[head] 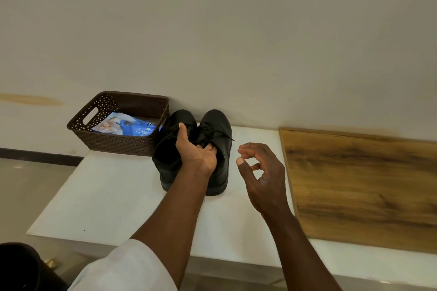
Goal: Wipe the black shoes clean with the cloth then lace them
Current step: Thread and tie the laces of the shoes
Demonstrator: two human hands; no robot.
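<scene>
Two black lace-up shoes stand side by side on the white table (113,196), toes toward the wall. My left hand (196,149) reaches between them: the thumb lies over the left shoe (170,149) and the fingers curl into the opening of the right shoe (220,130). Black laces (212,133) show tied across the right shoe's tongue. To the right of the shoes my right hand (262,170) hovers above the table, fingers loosely curled, holding nothing. No cloth is visible outside the basket.
A dark brown woven basket (118,142) sits left of the shoes against the wall, with a blue and white plastic packet (127,125) inside. A wooden board (364,184) covers the table's right part. A dark object (19,267) is at the bottom left.
</scene>
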